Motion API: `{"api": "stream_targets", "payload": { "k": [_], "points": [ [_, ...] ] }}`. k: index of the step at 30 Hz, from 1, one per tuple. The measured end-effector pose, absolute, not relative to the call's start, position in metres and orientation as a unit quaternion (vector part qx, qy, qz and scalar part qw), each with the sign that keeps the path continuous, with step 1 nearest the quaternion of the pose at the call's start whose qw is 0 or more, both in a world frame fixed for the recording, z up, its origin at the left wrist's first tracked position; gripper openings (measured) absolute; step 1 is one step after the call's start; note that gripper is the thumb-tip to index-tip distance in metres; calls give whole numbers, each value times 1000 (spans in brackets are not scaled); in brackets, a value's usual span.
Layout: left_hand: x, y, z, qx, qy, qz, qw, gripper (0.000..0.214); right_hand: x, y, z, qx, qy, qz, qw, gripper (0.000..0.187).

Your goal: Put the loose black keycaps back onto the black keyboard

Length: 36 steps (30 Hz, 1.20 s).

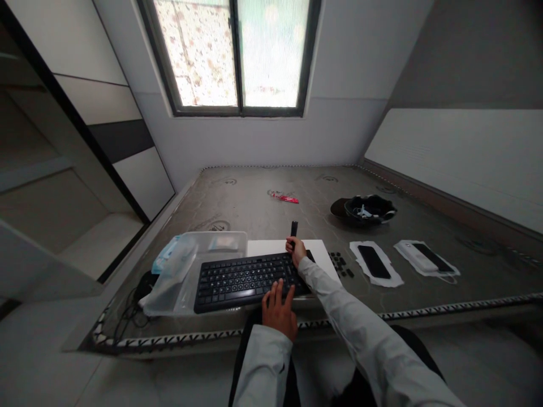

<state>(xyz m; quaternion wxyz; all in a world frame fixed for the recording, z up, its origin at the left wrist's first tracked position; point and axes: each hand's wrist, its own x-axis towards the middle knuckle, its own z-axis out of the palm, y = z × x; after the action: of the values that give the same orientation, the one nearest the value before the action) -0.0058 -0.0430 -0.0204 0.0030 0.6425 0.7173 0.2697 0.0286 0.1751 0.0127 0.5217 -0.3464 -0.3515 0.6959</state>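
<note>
A black keyboard (237, 281) lies at a slant, partly on a clear plastic tray and partly over a white sheet (322, 254). My left hand (280, 311) rests with its fingers spread on the keyboard's near edge, towards its right end. At the keyboard's far right corner, my right hand (297, 249) is closed around a short black stick-like tool (294, 228), whose upper end sticks up above the fist. The tool's lower end is hidden by the hand. Several small black keycaps (339, 263) lie loose to the right of the white sheet.
The clear tray (244, 240) holds a blue-and-white packet (169, 254). Black cables (127, 316) lie at the left corner. Rightward are a phone (373, 262) on white tissue, another tissue (445, 265) with a white device and dark slab, and a cap (365, 209). A red packet (288, 198) lies farther back.
</note>
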Motion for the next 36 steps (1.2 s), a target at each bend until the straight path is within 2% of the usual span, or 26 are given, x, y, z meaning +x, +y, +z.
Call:
{"api": "stream_targets", "payload": {
  "k": [14,19,24,30,36],
  "points": [
    [-5,-43,-21,642,722,257,6,70,26,155,13,-391,-424,623,529,19],
    [-4,-43,-21,637,722,269,16,70,28,150,8,-376,-424,607,558,20],
    [-5,-44,-20,641,718,272,16,67,38,157,12,-308,-333,656,603,20],
    [-5,-44,-23,638,721,270,5,66,56,165,18,-274,-293,717,570,27],
    [-6,-44,-21,637,717,282,19,67,55,165,19,-264,-284,714,584,27]
  ]
}}
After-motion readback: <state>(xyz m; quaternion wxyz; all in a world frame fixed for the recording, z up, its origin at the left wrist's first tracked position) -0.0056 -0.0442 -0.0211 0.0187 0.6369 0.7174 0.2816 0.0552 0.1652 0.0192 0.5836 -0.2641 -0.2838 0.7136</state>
